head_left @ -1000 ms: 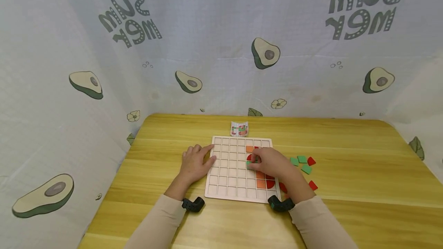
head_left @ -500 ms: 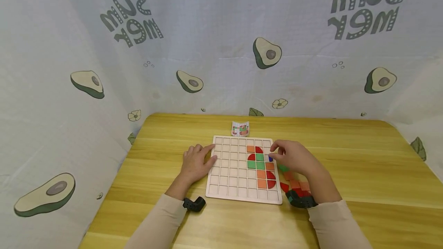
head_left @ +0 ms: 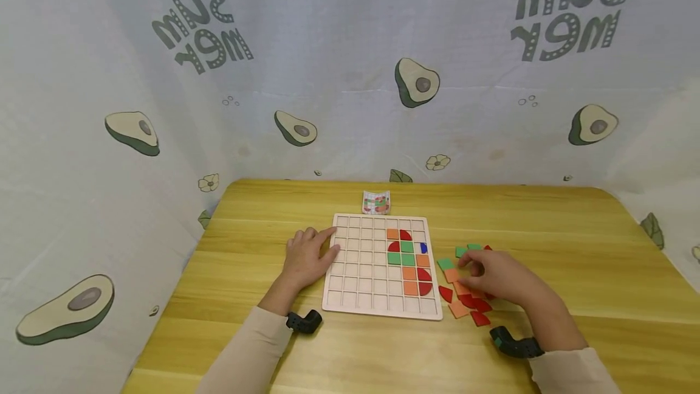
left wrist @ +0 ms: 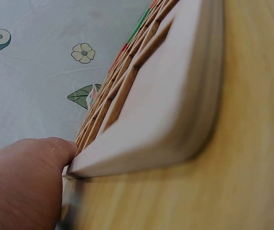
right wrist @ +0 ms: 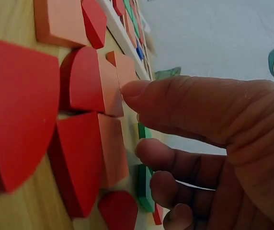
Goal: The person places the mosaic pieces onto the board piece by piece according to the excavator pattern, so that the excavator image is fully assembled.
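Note:
A pale wooden grid board [head_left: 350, 284] lies on the table, with orange, red and green pieces and a small blue piece [head_left: 423, 248] in its right-hand columns. My left hand [head_left: 306, 258] rests at the board's left edge, fingers and thumb spread against it; the left wrist view shows one digit [left wrist: 36, 158] by the board's side. Over the loose pieces to the right hovers my right hand [head_left: 494, 272], loosely bent, no piece seen in its grasp. Its thumb tip [right wrist: 134, 88] is close to an orange square [right wrist: 122, 67]; contact is unclear.
Loose green squares [head_left: 445, 264], orange squares [head_left: 459, 309] and red quarter-circles [head_left: 480, 319] lie right of the board, partly under the right hand. A small printed pattern card [head_left: 376, 203] stands behind the board. A patterned curtain [head_left: 350, 78] hangs behind the table.
My right hand has moved right, from the coloured cells past the board's right edge to the loose pieces. The green squares and blue piece it covered now show. The left hand stays put.

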### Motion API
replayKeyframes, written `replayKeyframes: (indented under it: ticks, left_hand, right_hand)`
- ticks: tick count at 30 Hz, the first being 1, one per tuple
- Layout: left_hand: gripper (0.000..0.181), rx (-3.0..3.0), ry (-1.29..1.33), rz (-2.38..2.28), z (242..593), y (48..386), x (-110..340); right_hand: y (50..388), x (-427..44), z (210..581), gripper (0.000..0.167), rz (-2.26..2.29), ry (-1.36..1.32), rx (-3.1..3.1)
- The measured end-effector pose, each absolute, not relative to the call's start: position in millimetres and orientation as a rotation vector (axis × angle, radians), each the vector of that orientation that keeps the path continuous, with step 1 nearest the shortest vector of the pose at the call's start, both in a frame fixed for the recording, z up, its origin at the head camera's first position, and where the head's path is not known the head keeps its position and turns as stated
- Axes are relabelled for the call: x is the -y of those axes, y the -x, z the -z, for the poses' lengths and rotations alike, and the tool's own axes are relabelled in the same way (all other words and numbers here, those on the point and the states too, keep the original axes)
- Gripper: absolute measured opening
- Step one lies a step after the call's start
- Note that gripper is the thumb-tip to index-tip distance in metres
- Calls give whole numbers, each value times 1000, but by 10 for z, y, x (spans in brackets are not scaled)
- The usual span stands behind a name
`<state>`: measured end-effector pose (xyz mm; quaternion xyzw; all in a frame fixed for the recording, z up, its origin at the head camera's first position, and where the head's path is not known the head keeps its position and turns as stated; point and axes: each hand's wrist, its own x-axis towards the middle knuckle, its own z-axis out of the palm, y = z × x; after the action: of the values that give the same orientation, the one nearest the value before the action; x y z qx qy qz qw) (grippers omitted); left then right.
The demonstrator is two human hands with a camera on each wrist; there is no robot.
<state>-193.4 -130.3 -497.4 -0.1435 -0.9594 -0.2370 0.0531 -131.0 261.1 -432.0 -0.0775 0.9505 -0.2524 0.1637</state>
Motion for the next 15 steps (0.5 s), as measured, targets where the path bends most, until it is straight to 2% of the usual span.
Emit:
replayKeyframes:
  ticks: [9, 15]
  left_hand:
    - [48, 2912, 427, 732, 4968, 1929, 1310]
    - [49, 2915, 431, 728, 4968, 1933, 1311]
  right_hand:
    - [1314, -2487, 4399, 34, 683, 223, -2763]
    - [1316, -2453, 4431, 26, 663, 209, -2793]
